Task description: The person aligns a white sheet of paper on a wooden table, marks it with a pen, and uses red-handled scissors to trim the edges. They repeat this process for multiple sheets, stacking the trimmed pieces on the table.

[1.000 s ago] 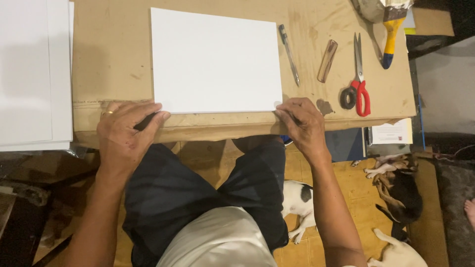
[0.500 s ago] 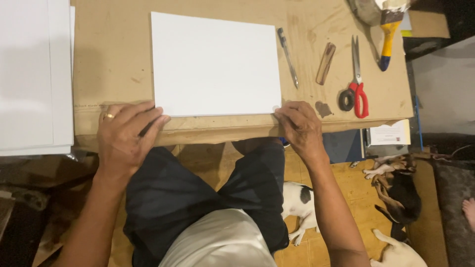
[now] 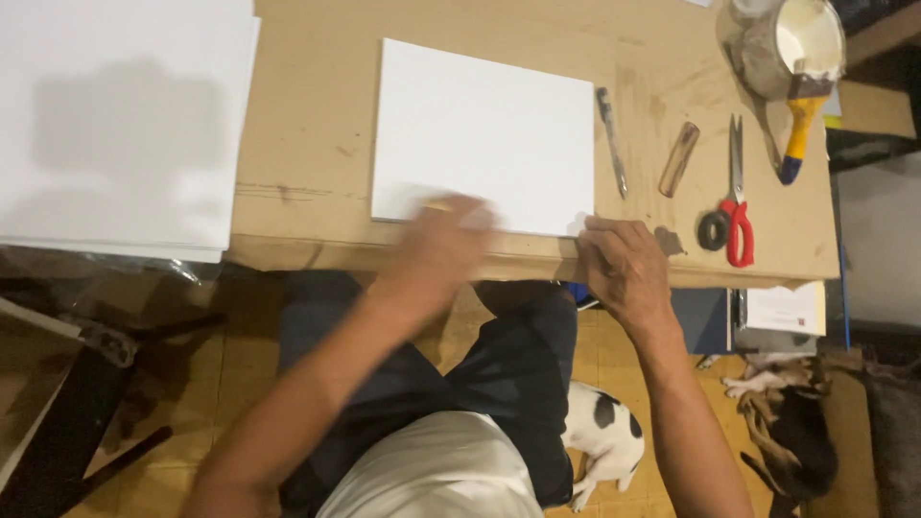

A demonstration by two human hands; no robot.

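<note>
Cardboard covers the table (image 3: 307,115), brown and stained, its near edge running just above the person's lap. Stacked white sheets (image 3: 115,125) fill the far-left corner and overhang the left edge. A white rectangular board (image 3: 480,134) lies flat mid-table, its near side close to the near edge, with bare cardboard between it and the sheets. The left hand (image 3: 443,251) is blurred over the board's near side; whether it is spread or pinching cannot be told. The right hand (image 3: 624,264) rests at the board's near-right corner, fingers bent and pressed down on the edge. Toward the right edge stand a paint can (image 3: 791,43) with a yellow-handled brush (image 3: 798,134), then red-handled scissors (image 3: 735,197), a slim knife (image 3: 612,142), a small brown stick (image 3: 678,159) and a dark tape roll (image 3: 713,230). A white paper with print (image 3: 785,309) juts below the near-right corner.
</note>
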